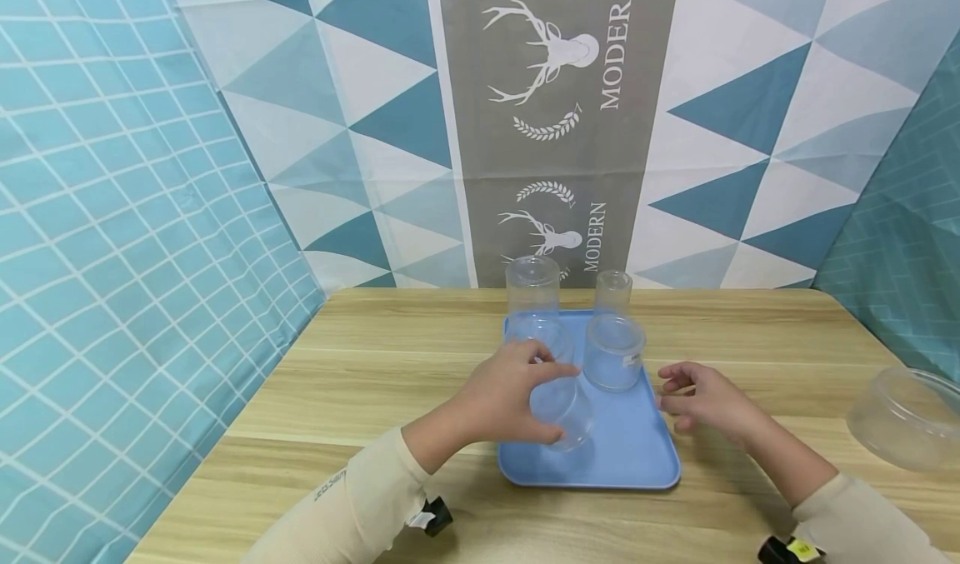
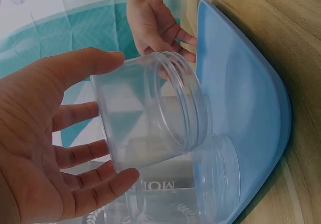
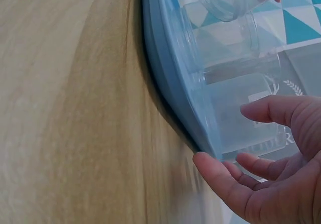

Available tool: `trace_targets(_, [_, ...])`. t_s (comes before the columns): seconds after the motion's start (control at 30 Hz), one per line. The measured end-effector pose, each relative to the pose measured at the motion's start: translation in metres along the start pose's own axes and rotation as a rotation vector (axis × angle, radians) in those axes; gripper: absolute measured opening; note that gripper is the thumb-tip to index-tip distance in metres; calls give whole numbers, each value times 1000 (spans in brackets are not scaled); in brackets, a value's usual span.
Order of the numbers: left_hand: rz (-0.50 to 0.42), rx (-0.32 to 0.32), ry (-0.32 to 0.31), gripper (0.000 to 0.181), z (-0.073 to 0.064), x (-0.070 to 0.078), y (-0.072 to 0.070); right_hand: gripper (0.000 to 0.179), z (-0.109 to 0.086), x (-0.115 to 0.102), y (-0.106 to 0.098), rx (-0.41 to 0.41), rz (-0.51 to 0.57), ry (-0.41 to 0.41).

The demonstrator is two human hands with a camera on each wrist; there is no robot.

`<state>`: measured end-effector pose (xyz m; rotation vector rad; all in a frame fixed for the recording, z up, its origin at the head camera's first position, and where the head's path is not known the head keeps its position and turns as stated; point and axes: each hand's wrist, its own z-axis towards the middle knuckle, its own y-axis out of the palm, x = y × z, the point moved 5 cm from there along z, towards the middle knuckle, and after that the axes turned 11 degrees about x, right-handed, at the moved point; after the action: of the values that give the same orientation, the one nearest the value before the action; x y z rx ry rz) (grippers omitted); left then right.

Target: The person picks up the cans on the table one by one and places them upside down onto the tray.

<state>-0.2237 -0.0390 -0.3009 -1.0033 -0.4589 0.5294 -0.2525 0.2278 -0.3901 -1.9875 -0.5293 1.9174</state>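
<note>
My left hand (image 1: 510,393) holds a clear plastic jar (image 2: 135,118) over the near left part of a blue tray (image 1: 622,460). Thumb and fingers grip the jar around its base, and its threaded mouth faces down, close over the tray. Beside the tray's right edge is my right hand (image 1: 708,401), holding nothing, its fingers loosely bent and a fingertip right at the rim in the right wrist view. On the tray, a squat clear jar (image 1: 615,356) with a small label stands right of the middle. Another clear jar (image 1: 551,331) is partly hidden behind my left hand.
At the tray's back stand a tall clear jar (image 1: 532,287) on the left and a narrow clear jar (image 1: 613,291) on the right. A wide clear container (image 1: 900,422) sits on the wooden table (image 1: 360,381) at far right. Patterned cloth (image 1: 405,114) hangs behind.
</note>
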Motion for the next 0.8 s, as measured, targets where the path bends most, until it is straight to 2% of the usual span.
trace_targets(0.27, [79,-76,-18,66,-4,3,7,58,1,1,6,-16,-2,33])
trace_targets(0.57, [193,-145,20,67,-10,8,19,58,1,2,12,-30,-15,43])
trace_targets(0.8, [234,-213,11,67,-12,8,27,59,2,5,15,-28,-9,50])
